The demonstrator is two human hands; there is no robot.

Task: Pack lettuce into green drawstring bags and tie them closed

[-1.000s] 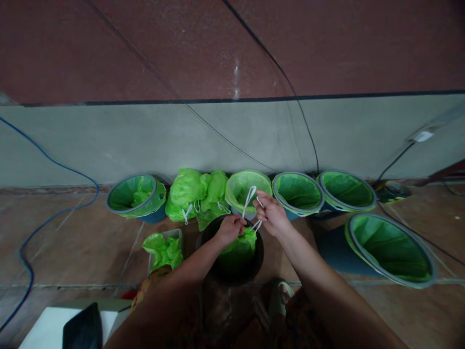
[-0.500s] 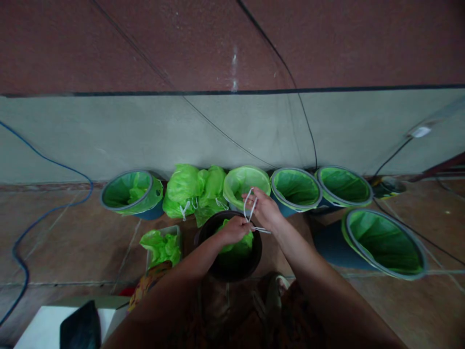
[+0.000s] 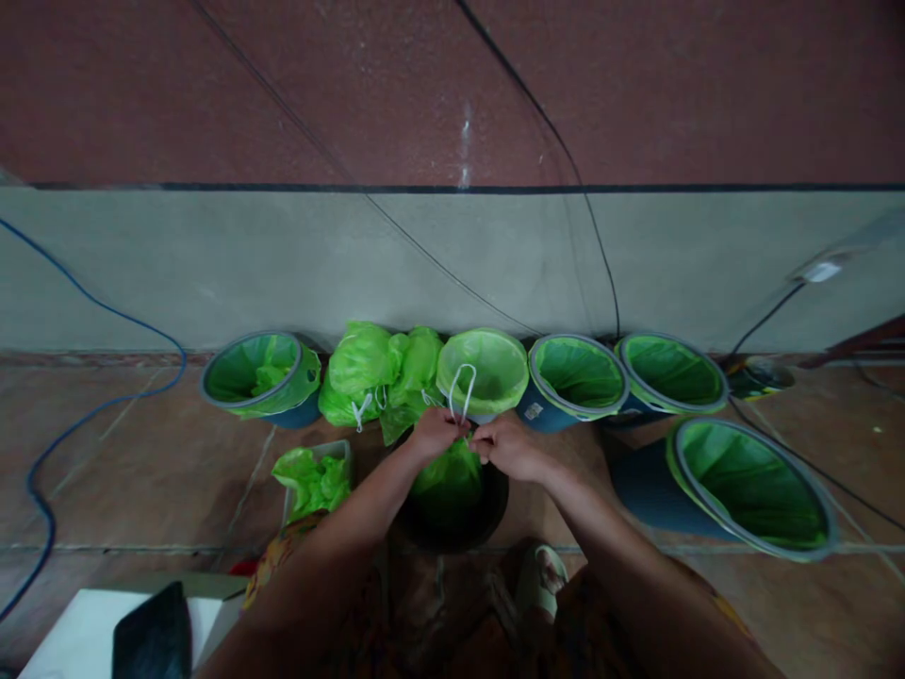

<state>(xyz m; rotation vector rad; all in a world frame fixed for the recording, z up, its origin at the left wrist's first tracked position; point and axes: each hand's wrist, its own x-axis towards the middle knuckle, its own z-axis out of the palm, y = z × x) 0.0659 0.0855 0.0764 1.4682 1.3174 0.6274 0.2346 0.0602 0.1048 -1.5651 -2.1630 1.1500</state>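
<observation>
My left hand (image 3: 439,434) is closed on a white drawstring (image 3: 463,379), whose loop stands up above the fingers. Close beside it, my right hand (image 3: 507,447) pinches near the same knot, fingertips together at the string. Below both hands, a green plastic bag (image 3: 447,486) sits gathered inside a dark round bin (image 3: 495,514). Just beyond the hands stands a pale bin lined with a light green bag (image 3: 487,363). Tied green bags (image 3: 360,358) with white strings lie to its left against the wall.
Blue bins with green liners stand along the wall: one at left (image 3: 212,391), others at right (image 3: 562,415), and a tilted one (image 3: 643,490) nearer me. A small container (image 3: 343,451) holds crumpled green bags. A blue hose (image 3: 106,405) crosses the floor; a white box (image 3: 77,632) is at lower left.
My right hand has come down and left from the raised loop to the knot beside my left hand. The string loop now stands upright above my left hand.
</observation>
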